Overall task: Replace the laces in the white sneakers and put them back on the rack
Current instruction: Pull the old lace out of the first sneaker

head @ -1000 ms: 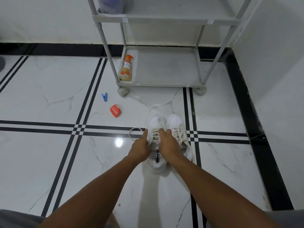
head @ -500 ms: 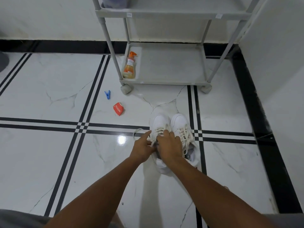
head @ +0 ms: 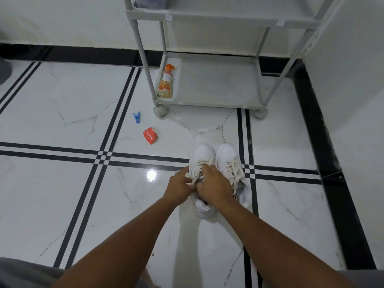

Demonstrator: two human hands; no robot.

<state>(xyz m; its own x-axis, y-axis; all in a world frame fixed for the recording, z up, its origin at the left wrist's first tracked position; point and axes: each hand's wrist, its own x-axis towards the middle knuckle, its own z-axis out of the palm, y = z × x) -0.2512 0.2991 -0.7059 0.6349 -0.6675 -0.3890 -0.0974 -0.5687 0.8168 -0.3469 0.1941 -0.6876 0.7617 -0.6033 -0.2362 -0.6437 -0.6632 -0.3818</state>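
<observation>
Two white sneakers stand side by side on the marble floor, toes pointing away from me. The left sneaker [head: 204, 153] has a cream lace [head: 199, 165] running across its eyelets. My left hand [head: 180, 187] pinches that lace at the shoe's left side. My right hand [head: 214, 187] lies over the tongue with its fingers curled on the lace. The right sneaker [head: 227, 153] is laced, its lace ends hanging loose. The grey rack [head: 218, 88] stands beyond the shoes.
An orange spray bottle [head: 165, 82] sits on the rack's bottom shelf at its left end. A blue clothes peg [head: 136, 117] and a red sachet [head: 150, 136] lie on the floor left of the shoes. A white wall rises on the right.
Both hands have slid a little back along the left sneaker and closer together. The loose lace loop seen at the shoe's left side is now mostly hidden by my left hand.
</observation>
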